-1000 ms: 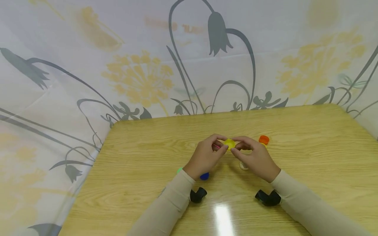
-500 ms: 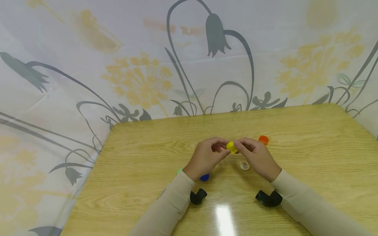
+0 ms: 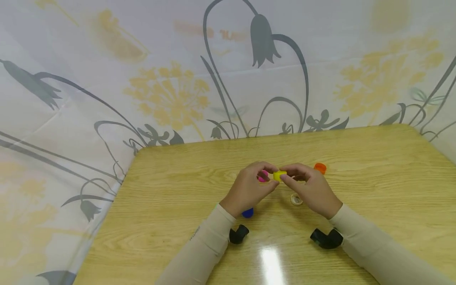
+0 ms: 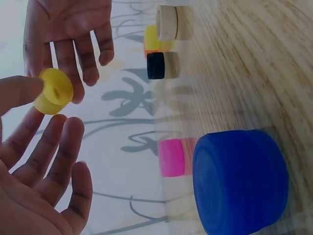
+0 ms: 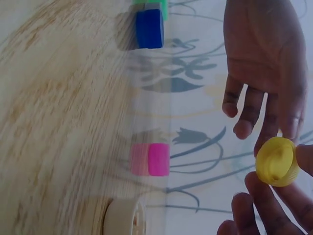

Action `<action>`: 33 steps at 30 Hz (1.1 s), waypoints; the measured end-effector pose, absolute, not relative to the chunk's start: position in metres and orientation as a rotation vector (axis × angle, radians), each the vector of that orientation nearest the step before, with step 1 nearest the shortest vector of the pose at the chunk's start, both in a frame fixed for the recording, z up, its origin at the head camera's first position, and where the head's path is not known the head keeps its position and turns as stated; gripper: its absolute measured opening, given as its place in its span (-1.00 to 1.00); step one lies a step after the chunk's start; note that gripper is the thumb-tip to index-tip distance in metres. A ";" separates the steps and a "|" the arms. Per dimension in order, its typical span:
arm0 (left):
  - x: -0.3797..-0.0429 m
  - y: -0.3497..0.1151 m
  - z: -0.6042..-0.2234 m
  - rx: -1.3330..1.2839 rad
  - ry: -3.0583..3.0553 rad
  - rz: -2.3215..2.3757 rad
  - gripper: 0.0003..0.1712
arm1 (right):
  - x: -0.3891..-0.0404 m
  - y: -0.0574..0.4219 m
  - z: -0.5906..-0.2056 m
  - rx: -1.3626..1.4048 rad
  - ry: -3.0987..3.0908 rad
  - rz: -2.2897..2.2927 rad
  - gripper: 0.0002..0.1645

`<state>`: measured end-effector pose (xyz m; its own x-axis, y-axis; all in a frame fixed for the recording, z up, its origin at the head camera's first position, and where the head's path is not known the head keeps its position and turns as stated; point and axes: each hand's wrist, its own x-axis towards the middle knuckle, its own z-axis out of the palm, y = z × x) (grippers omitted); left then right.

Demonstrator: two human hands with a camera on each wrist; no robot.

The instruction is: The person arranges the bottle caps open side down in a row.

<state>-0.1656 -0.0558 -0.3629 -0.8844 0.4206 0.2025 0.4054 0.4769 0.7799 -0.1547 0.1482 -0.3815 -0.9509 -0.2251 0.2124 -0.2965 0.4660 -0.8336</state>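
Left grip, right grip: both pinching yellow screw cap, raised above bench | head view: pink cap at its 9 o'clock, cream cap at 5 | risk: uneven thumb pressure could squirt it loose

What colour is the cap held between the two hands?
Yellow; the cap shows best in the right wrist view.

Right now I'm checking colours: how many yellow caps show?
2: one yellow cap pinched between left hand and right hand; another yellow cap near the orange cap in the left wrist view. More may be hidden.
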 end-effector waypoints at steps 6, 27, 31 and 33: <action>-0.164 -0.062 -0.363 0.709 2.689 1.368 -0.60 | -0.155 0.141 -0.385 0.495 -2.552 1.512 -0.64; -0.158 -0.062 -0.354 0.754 2.806 1.126 -0.62 | -0.148 0.141 -0.391 0.577 -2.524 1.453 -0.62; -0.154 -0.069 -0.355 0.747 2.848 1.033 -0.62 | -0.146 0.138 -0.391 0.646 -2.545 1.415 -0.60; -0.152 -0.073 -0.356 0.744 2.862 0.998 -0.65 | -0.146 0.136 -0.391 0.686 -2.560 1.405 -0.59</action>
